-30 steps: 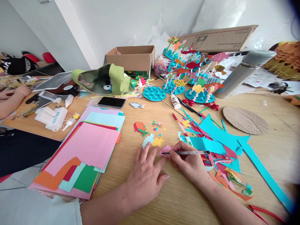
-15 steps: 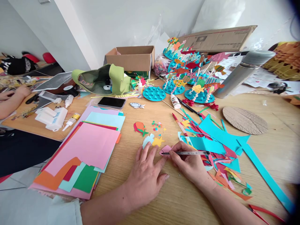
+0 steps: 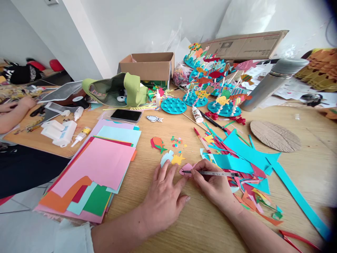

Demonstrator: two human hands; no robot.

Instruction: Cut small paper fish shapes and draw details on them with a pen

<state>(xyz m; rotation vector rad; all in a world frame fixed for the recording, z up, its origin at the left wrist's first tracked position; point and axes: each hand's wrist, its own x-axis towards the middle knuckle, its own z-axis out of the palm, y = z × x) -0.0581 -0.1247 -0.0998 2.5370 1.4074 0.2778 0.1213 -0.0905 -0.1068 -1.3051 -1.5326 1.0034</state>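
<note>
My right hand (image 3: 212, 181) is closed around a pen (image 3: 217, 173), its tip resting on a small pink paper fish (image 3: 186, 169). A dark curved line shows on the pink paper near the tip. My left hand (image 3: 165, 193) lies flat on the table, fingers spread, the index fingertip close to the pink piece. Just beyond its fingertips are a light blue paper fish (image 3: 166, 157) and a yellow paper cutout (image 3: 178, 159). Farther back lie an orange fish cutout (image 3: 158, 142) over red and green paper, and tiny coloured dots (image 3: 177, 141).
Coloured paper sheets (image 3: 113, 158) are stacked on the left. Blue paper scraps (image 3: 242, 147), a cardboard oval (image 3: 275, 135) and red-handled scissors (image 3: 297, 240) lie right. Behind stand a phone (image 3: 126, 115), green pouch (image 3: 113, 89), blue fish-decorated discs (image 3: 223, 107) and a flask (image 3: 275, 84). Another person's hand (image 3: 25, 103) is far left.
The pen has tilted very slightly in my right hand, its tip still on the pink fish. My left hand keeps its place. The view has shifted a little.
</note>
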